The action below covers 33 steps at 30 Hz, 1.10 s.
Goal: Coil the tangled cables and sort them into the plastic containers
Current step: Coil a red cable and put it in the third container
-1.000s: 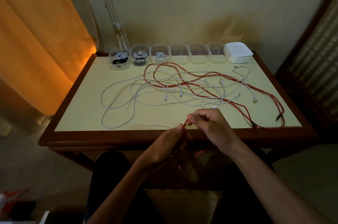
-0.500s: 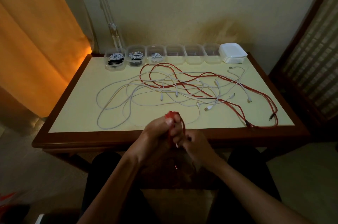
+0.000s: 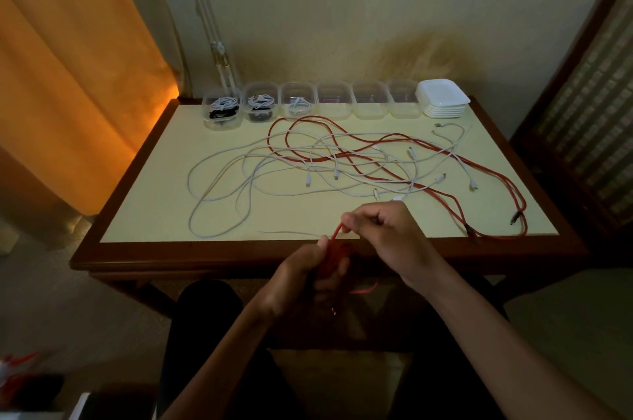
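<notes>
Left hand (image 3: 308,277) grips the red cable (image 3: 373,176) coil at the table (image 3: 144,248) front edge; right hand (image 3: 383,231) pinches the strand just above. Loose length trails right and away across the table, so the right hand is nearer the feed.

Six plastic containers (image 3: 334,100) stand in a row along the back of the desk (image 3: 147,193). The three on the left have coiled cables in them. A stack of lids (image 3: 443,99) sits right of the row. Tangled cables (image 3: 342,162) lie in the middle, before the containers.
</notes>
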### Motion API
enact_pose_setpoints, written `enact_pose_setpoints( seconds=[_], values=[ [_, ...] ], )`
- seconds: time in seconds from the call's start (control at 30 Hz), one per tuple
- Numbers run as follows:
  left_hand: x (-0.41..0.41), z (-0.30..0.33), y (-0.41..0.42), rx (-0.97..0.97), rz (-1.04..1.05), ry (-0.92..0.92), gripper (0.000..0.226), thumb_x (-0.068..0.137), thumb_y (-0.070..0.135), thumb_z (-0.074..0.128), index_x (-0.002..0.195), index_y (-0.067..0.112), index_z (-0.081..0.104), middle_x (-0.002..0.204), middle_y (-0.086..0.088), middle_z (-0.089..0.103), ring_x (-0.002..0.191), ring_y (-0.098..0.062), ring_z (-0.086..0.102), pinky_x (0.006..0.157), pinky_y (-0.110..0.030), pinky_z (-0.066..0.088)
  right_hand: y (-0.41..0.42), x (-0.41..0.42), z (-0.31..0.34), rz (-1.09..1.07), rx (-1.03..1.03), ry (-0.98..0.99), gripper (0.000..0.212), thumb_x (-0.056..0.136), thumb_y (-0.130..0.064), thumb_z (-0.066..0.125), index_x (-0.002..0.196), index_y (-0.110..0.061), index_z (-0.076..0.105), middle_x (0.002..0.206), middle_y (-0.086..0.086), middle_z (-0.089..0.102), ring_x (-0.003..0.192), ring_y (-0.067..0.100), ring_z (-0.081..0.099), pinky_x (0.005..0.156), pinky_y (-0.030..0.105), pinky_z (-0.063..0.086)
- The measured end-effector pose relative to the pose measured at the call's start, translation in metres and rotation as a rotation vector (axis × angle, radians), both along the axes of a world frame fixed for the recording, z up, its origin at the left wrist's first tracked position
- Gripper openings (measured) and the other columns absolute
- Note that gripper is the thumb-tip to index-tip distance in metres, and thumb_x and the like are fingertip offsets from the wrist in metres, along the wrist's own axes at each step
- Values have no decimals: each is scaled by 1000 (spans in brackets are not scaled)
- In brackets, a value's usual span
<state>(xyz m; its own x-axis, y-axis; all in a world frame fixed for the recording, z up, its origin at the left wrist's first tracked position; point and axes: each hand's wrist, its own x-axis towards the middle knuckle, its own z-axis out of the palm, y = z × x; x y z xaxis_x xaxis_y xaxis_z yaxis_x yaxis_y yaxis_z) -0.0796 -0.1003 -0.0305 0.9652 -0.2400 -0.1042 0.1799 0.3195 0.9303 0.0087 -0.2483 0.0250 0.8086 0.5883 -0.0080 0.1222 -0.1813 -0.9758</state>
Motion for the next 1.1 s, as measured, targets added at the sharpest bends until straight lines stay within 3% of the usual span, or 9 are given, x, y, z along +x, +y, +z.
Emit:
enact_pose_setpoints(
  seconds=[0.13, 0.37, 0.5, 0.6, 0.67, 0.77, 0.87, 0.97, 1.1],
  values=[
    [6, 13, -7, -27, 147, -12, 44, 100, 39, 32, 67, 11, 41, 50, -2, 17, 43, -15, 13, 44, -28, 14, 2, 10, -15, -104, 18, -18, 15, 89, -19, 70, 79, -10, 77, 67, -6, 71, 74, 3, 67, 76, 18, 50],
    [8, 15, -10, 99, 302, 34, 49, 102, 34, 29, 57, 16, 39, 50, -1, 25, 44, -14, 16, 45, -27, 14, -6, 15, -43, -110, -12, -109, 12, 90, -16, 67, 83, -15, 77, 79, -3, 74, 81, 7, 68, 76, 23, 51],
    [9, 21, -13, 4, 341, 91, 52, 102, 32, 28, 53, 18, 39, 48, -1, 21, 41, -13, 14, 43, -25, 12, -8, 14, -51, -125, -94, -200, 17, 94, -13, 63, 88, -19, 78, 87, -9, 75, 87, 3, 68, 82, 26, 53],
    [14, 21, -11, -84, 406, 83, 51, 104, 35, 25, 61, 14, 46, 47, 3, 26, 39, -10, 22, 41, -21, 22, -8, -3, -61, 24, -190, -244, 22, 98, -15, 57, 91, -26, 75, 72, -15, 69, 69, 0, 66, 67, 22, 50],
    [19, 16, -3, -84, 425, 13, 43, 104, 38, 26, 80, 9, 47, 54, 2, 33, 46, -10, 29, 48, -24, 30, -9, -22, -66, 193, -280, -68, 20, 101, -15, 53, 99, -28, 68, 57, -9, 58, 49, 2, 55, 51, 19, 43],
    [24, 6, 10, 232, 430, -102, 34, 102, 38, 31, 96, 8, 46, 67, 3, 42, 60, -11, 42, 59, -23, 41, -12, -39, -62, 403, -373, 183, 24, 100, -20, 54, 121, -10, 61, 58, -4, 54, 46, 7, 50, 48, 20, 42],
    [23, -8, 12, 641, 398, -120, 36, 102, 36, 38, 95, 2, 47, 73, 2, 47, 64, -9, 45, 60, -24, 41, -13, -36, -35, 515, -221, 221, 24, 97, -27, 60, 108, -6, 66, 53, -7, 50, 41, 8, 43, 46, 28, 37],
    [18, -13, 13, 590, 258, -122, 37, 98, 41, 37, 81, 13, 53, 72, 4, 49, 66, -10, 47, 64, -28, 40, -15, -17, -11, 306, 49, 352, 29, 93, -29, 60, 93, -2, 71, 49, -2, 34, 39, 10, 25, 39, 24, 20],
    [16, 5, 3, 398, 110, -103, 49, 100, 40, 24, 92, 7, 60, 60, 0, 45, 57, -13, 42, 58, -23, 37, -18, 10, -9, -2, 110, 257, 32, 97, -23, 56, 74, -6, 71, 50, 3, 27, 44, 14, 20, 42, 22, 20]
  ],
)
